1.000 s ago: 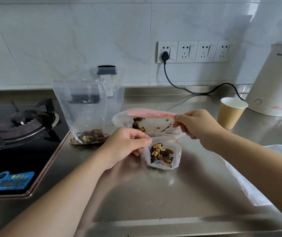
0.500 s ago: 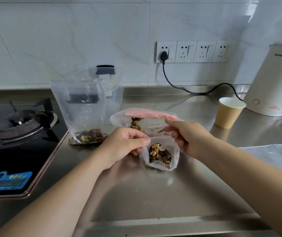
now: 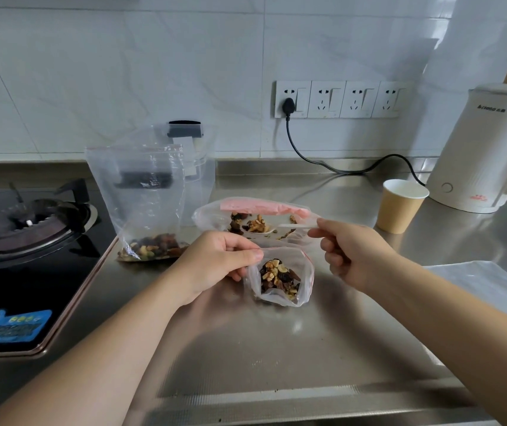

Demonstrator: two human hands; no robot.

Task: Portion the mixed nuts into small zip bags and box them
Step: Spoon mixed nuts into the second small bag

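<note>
Small zip bag point(image 3: 279, 279) of mixed nuts sits open-mouthed on the steel counter point(image 3: 276, 348) | your left hand point(image 3: 215, 265) pinches its rim | your right hand point(image 3: 350, 253) grips a white spoon point(image 3: 279, 227) reaching into the pink-topped bag point(image 3: 255, 213) | stove point(image 3: 24, 229) left, paper cup point(image 3: 399, 207) and kettle point(image 3: 485, 155) right, tiled wall behind.

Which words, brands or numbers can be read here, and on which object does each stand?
"CHIGO", roughly, in grey letters followed by small unreadable characters: on the white electric kettle.
Small red mark near the kettle's base: too small to read.
Blue sticker on the gas stove: print too blurred to read.
No legible text on the bags, the paper cup or the wall sockets.
</note>
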